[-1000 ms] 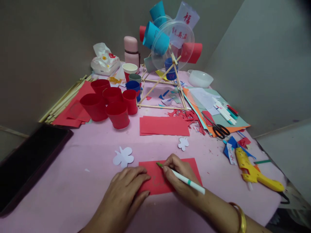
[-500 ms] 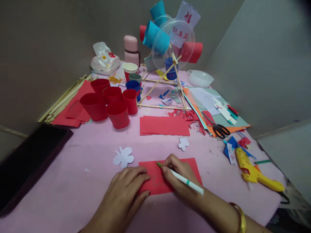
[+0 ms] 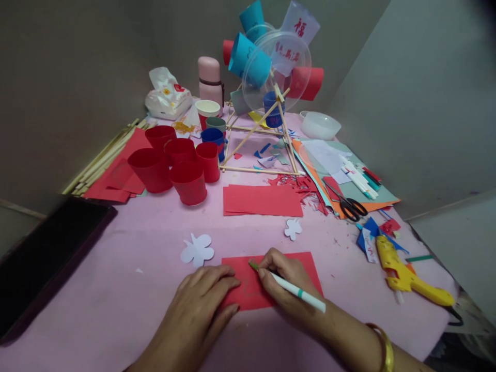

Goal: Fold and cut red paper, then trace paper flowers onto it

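Observation:
A red sheet of paper point(image 3: 236, 297) lies flat before me, with faint dark curved lines drawn on it. My left hand point(image 3: 205, 297) rests with fingers stretched over the sheet's left edge, pressing on it. Pinched in my right hand point(image 3: 289, 284) is a white marker point(image 3: 300, 293) with a green band, its green tip touching the paper near the top middle. Two white butterfly-shaped paper cut-outs lie just beyond: a larger cut-out point(image 3: 197, 250) at left and a smaller cut-out point(image 3: 293, 229) at right. Further back are stacked red paper strips point(image 3: 263, 200).
Several red cups point(image 3: 188, 183) stand at back left, near a black tray-like object point(image 3: 50, 258). A stick-framed wheel point(image 3: 277, 72) with hanging cups stands behind. Scissors point(image 3: 352, 207), markers point(image 3: 360, 178) and a yellow glue gun point(image 3: 411, 279) lie on the right.
The marker tip has shifted slightly down on the red paper, and a short curved line now shows above it. My left hand stays in place.

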`<state>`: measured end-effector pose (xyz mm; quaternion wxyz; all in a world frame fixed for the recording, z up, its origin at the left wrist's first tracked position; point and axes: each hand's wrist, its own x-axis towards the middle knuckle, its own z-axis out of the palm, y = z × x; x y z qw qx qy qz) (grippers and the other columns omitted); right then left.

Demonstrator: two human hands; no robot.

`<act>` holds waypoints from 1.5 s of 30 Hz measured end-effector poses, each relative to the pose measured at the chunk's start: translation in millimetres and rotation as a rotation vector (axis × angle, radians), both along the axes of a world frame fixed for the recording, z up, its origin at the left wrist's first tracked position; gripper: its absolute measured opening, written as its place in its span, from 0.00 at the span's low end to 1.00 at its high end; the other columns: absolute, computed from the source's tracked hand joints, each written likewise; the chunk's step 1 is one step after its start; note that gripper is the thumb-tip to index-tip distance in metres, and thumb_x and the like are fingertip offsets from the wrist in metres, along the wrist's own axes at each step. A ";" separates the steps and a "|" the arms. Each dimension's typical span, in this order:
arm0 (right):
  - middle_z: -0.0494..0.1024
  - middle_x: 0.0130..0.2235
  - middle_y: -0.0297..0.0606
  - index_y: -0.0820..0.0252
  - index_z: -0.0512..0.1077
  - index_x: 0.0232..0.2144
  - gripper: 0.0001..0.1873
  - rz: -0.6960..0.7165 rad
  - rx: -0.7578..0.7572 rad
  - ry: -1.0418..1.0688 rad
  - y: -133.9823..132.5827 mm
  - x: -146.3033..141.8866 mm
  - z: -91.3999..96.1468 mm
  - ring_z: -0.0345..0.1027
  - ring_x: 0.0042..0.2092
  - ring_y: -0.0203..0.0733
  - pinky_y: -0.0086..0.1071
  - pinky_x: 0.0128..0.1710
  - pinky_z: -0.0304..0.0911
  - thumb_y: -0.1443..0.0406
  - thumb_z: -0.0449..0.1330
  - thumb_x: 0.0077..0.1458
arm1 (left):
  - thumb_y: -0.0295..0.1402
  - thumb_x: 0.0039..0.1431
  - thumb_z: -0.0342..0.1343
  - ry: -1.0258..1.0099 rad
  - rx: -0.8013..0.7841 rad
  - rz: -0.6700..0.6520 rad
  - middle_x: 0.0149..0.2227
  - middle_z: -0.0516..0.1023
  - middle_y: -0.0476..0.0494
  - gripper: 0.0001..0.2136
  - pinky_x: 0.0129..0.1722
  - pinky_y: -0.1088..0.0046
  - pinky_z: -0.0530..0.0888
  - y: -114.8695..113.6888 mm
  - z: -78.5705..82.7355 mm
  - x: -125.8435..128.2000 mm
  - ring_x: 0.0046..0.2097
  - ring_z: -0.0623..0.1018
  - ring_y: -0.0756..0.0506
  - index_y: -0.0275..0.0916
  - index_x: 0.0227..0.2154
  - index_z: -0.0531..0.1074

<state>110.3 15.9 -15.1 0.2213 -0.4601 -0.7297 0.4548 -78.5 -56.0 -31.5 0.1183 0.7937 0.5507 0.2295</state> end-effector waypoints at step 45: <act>0.66 0.20 0.29 0.57 0.63 0.25 0.04 0.055 0.088 -0.047 -1.7 1.2 -3.0 0.58 0.22 0.34 0.26 0.22 0.50 0.67 0.51 0.52 | 0.32 0.58 0.53 -0.010 -0.022 0.006 0.44 0.75 0.45 0.11 0.42 0.65 0.72 -0.1 3.1 1.2 0.44 0.74 0.43 0.43 0.44 0.69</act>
